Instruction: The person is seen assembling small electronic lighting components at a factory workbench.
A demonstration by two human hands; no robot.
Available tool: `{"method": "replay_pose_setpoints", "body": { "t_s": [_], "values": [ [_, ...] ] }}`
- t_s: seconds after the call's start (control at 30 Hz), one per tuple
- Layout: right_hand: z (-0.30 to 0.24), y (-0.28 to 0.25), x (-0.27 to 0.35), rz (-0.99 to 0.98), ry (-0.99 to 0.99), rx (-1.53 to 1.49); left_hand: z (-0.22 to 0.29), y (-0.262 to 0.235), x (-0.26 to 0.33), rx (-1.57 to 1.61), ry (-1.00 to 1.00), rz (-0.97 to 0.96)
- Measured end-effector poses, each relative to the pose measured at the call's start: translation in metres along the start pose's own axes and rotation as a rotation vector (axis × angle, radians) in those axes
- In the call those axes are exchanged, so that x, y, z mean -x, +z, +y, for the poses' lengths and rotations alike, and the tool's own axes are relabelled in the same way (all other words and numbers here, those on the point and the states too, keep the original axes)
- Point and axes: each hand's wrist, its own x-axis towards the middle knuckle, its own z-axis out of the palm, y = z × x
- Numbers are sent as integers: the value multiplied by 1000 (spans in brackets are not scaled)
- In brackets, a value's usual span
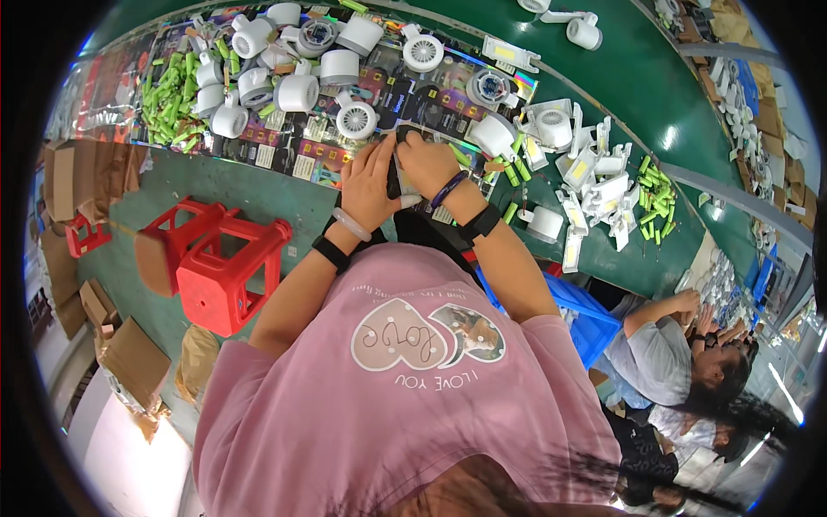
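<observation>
At the far left of the green table (603,95) lies a heap of green cylinders (172,99), too many and too tangled to count. Just right of it stands a crowd of white round fan units (297,90); you can make out roughly a dozen, some half hidden behind others. They rest on dark printed packaging sheets (293,155) spread along the table edge.

Below that, two red plastic stools (215,263) stand on the floor, one beside the other.

In the middle, your left hand (369,185) and your right hand (431,164) meet on one small dark part (394,172) held upright at the table edge, just above your lap. Both hands close around it, fingers wrapped on either side; most of the part is hidden, so its exact shape cannot be told.

The risk, as it looks from here: the part is held over the edge of the table, so a slip of either thumb would likely drop it to your lap or the floor. Your right elbow is also near the loose pieces, and a wide sweep could scatter them.

To the right lie white flat housings (594,185), about ten, piled loosely, then a second, smaller heap of green cylinders (656,194). Under the table sits one blue crate (577,310). At the far right, two other people (680,362) work at the same table.
</observation>
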Motion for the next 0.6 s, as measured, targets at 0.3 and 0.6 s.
{"method": "replay_pose_setpoints", "body": {
  "t_s": [0.3, 0.6],
  "values": [
    [-4, -14, 49, -50, 17, -90, 6, 4, -1, -77, 28, -38],
    [30, -23, 234, -177, 939, -1113, -4, 5, -10, -13, 118, -67]
  ]
}}
